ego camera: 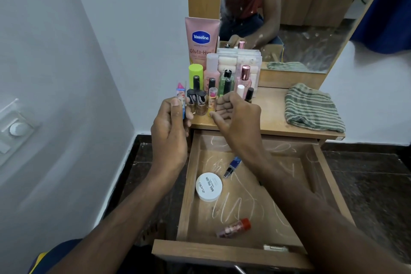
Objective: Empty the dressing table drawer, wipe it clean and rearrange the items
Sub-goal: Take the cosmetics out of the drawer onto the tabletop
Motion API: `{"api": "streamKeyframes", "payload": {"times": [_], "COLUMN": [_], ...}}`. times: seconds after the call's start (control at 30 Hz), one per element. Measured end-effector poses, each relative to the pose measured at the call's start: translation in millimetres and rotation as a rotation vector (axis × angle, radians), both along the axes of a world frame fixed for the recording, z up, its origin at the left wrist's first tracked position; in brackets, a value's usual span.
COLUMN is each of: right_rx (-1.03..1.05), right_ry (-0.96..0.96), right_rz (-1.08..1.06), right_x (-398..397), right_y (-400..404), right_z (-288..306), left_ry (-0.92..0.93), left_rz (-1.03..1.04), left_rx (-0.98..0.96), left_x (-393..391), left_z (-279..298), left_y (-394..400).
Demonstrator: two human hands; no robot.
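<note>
a home bedroom corner: a wooden dressing table (278, 122) with a tall mirror (300, 18), a cluster of cosmetics bottles (222, 82), an open drawer (191, 184), white walls and dark stone floor (367, 173).

Wall switch plate (16, 128), mirror (300, 18)

Soft, even indoor light, moderately bright, with no hard shadows. The white wall (66, 73) left of the left hand (171, 131) and its grip is smeared and curved by wide-angle distortion. Beyond the grip the mirror (289, 18) is speckled and hazy. Below the grip, the drawer (244, 196) floor shows pale glossy streaks; forearms near the frame bottom are soft.
</note>
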State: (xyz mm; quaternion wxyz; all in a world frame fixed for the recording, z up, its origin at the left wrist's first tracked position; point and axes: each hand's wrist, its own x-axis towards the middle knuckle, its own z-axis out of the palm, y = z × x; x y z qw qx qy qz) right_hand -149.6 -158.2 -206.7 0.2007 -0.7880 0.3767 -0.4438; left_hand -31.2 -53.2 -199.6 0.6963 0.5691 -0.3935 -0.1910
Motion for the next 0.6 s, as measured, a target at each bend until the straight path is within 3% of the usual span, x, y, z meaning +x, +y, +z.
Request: {"api": "streamKeyframes", "payload": {"times": [0.23, 0.37, 0.6], "right_rx": [-0.026, 0.421, 0.444], "right_ry": [-0.115, -0.301, -0.147], "right_rz": [-0.023, 0.314, 0.329], "right_x": [-16.2, -35.7, -49.7], "right_y": [14.7, 32.6, 23.1], "right_z": [9.7, 11.2, 8.6], "left_ry": [-0.023, -0.089, -0.283], "left_rz": [-0.055, -0.072, -0.035], "left_rx": [0.040, 0.082, 0.139], "left_x": [-4.3, -8.0, -6.8], "left_z": [-1.6, -2.9, -0.6], "left_y": [2.5, 3.1, 4.8]}}
